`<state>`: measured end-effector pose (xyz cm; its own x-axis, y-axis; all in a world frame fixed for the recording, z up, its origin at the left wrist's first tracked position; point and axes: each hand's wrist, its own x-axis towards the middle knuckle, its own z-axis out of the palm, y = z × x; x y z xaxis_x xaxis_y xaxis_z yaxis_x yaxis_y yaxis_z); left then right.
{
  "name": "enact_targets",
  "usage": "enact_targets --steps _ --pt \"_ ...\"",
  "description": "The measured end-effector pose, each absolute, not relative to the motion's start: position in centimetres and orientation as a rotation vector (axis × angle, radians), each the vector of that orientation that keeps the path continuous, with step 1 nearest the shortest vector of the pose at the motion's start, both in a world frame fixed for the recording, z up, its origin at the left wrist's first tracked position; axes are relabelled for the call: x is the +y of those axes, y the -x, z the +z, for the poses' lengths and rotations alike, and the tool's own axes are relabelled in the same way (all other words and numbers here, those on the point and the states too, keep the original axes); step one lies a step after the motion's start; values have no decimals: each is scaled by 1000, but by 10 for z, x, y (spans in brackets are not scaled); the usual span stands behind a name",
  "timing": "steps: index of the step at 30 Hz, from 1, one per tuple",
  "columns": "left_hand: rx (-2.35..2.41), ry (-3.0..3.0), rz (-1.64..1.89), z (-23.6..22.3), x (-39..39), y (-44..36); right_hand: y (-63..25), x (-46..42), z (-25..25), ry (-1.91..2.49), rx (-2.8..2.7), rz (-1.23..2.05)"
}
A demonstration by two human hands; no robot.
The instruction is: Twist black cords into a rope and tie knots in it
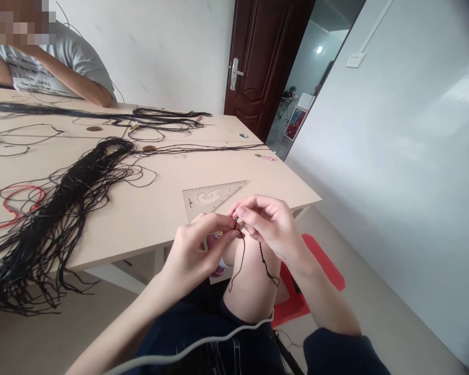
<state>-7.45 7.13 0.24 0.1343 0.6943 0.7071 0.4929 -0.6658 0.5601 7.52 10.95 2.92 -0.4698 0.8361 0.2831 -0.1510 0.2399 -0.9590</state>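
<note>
The left hand point(199, 255) and right hand point(271, 229) sit just short of the table's near edge point(148, 245). A plastic set square point(214, 197) lies directly beyond them, and a thick hank of black cord point(62, 208) blocks the way leftward across the tabletop. Rightward, a red stool point(312, 265) stands between the knee point(250, 281) and the white wall point(375, 182).

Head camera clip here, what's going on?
A person pinches a thin black cord between the fingertips of their left hand and right hand, above their bare knee. On the table beside them lie a large hank of black cords and a clear plastic set square. Another person sits at the far end.
</note>
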Motion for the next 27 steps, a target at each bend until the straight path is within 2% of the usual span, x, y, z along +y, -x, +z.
enact_targets --steps 3,7,9,12,16,19,23,27 --pt "1277 -2550 1615 -1 72 81 -77 110 32 693 -1609 1343" --pt "1268 -3382 1687 1 76 93 -78 108 37 736 -1640 1353" --pt "1029 -3680 1695 4 80 96 -78 107 39 746 -1649 1369" --pt "453 -3961 1384 9 86 95 -78 107 39 758 -1650 1389" --pt "-29 -3846 1008 10 91 89 -77 107 39 734 -1596 1413" --pt "38 -3665 780 6 88 86 -77 106 38 747 -1583 1414" --pt "434 -3536 859 -1 86 86 -77 104 38 775 -1584 1433" --pt "269 -3503 722 -1 96 90 -77 104 40 736 -1623 1410"
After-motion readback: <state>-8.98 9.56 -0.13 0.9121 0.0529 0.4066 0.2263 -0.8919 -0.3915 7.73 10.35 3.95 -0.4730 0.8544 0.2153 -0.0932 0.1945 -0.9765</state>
